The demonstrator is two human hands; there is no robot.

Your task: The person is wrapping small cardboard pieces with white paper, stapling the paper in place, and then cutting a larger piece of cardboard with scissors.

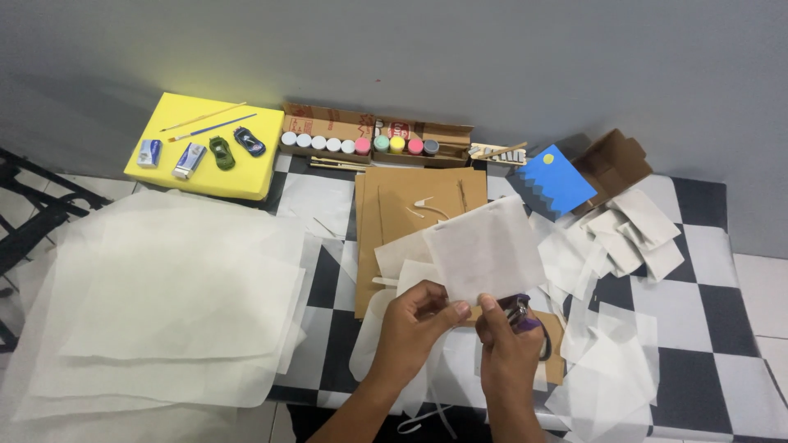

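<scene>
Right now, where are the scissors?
In the head view, the scissors sit in the right hand, lower centre, just below the white paper sheet both hands pinch.

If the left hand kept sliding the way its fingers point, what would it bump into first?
The left hand points right, toward the right hand, which sits close beside it under the white paper sheet both pinch. So it would probably meet the right hand's fingers first, though depth is hard to judge.

Two bare forearms come up from the bottom edge. No sleeve covers them as far as the frame shows. The left hand (417, 320) and the right hand (502, 344) are bare, with short, plain fingernails.
</scene>
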